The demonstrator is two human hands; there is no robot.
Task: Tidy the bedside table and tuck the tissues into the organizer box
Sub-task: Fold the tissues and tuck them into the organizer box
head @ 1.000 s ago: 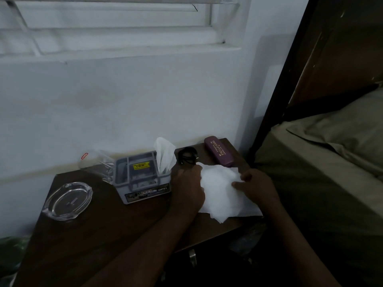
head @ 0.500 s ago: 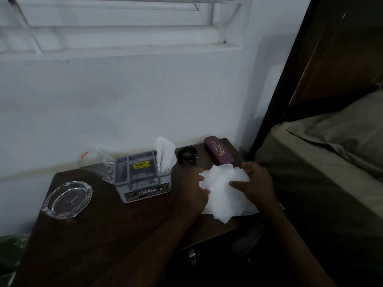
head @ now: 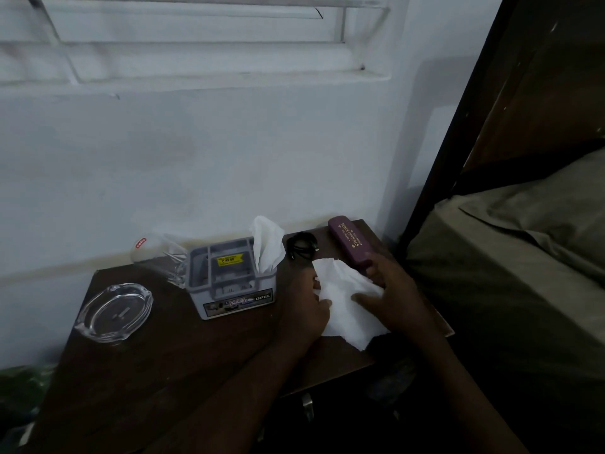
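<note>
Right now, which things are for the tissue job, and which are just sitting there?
For the job:
- loose tissue, gathered by the left hand and right hand
- grey organizer box
- tissue already standing in it

Just sitting there:
- glass ashtray
- clear jug
- black cable
- maroon glasses case

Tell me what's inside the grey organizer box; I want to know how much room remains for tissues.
The organizer box holds one white tissue standing up from its right-hand compartment. A yellow price sticker shows inside the middle section. The compartment floors are too dark to tell what else lies there.
</note>
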